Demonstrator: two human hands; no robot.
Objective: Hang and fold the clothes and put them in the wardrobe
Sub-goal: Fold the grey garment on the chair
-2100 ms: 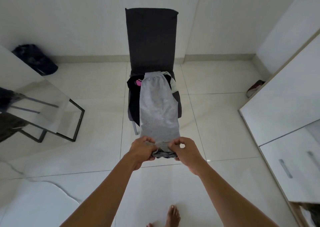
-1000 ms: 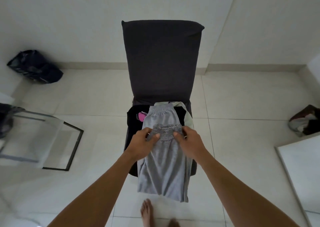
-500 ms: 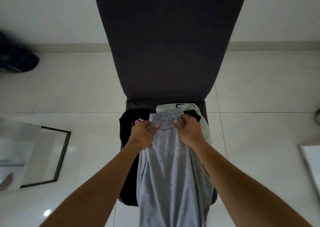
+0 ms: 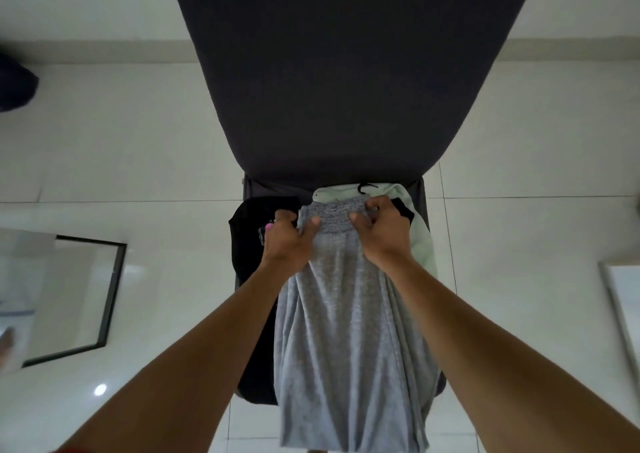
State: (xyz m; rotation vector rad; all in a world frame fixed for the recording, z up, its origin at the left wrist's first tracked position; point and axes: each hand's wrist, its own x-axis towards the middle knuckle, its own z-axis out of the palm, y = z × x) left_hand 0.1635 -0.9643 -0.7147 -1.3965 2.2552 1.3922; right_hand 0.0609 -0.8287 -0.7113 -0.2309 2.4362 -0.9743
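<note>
While both hands are busy on the soft grey knit trousers [image 4: 346,331], the job looks barely started to me: it's 1 fold in, nothing hung, no wardrobe in view. The left hand [image 4: 289,241] and right hand [image 4: 382,234] each pinch the gathered waistband, with the trousers lying over the dark fabric-covered chair [image 4: 346,72] on top of a black garment [image 4: 256,245] and a pale mint one [image 4: 420,241]. Compared with 2 seconds ago, the hem end has been carried up from near the body onto the seat pile, and the view has closed right in.

Soft heathered grey cloth [image 4: 346,314]; glossy tile floor [image 4: 156,148].
</note>
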